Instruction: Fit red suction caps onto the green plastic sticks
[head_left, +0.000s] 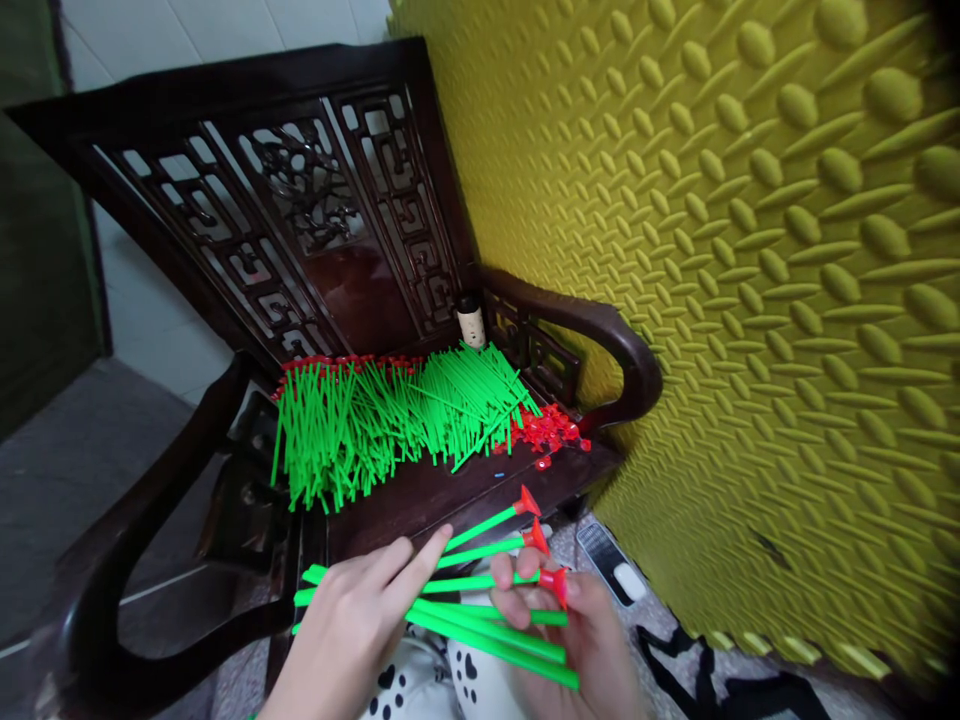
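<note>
My left hand (356, 600) is closed round a fanned bunch of green plastic sticks (491, 639). Two of these sticks carry red suction cups (535, 536) on their far ends, while the lower sticks have bare ends. Between the thumb and fingers of my right hand (581, 635) is another red suction cup (555, 584), at the tip of a middle stick. Whether this cup is fully seated cannot be made out. Beyond my hands, a large pile of green sticks (390, 410) lies on the wooden chair seat (427, 500), with loose red suction cups (551, 428) to its right.
The dark carved chair has a curved left armrest (150, 480) and right armrest (600, 315). A pale container with a black lid (471, 322) stands at the seat's back corner. A yellow textured mat (712, 250) rises on the right. A phone-like object (604, 560) lies below.
</note>
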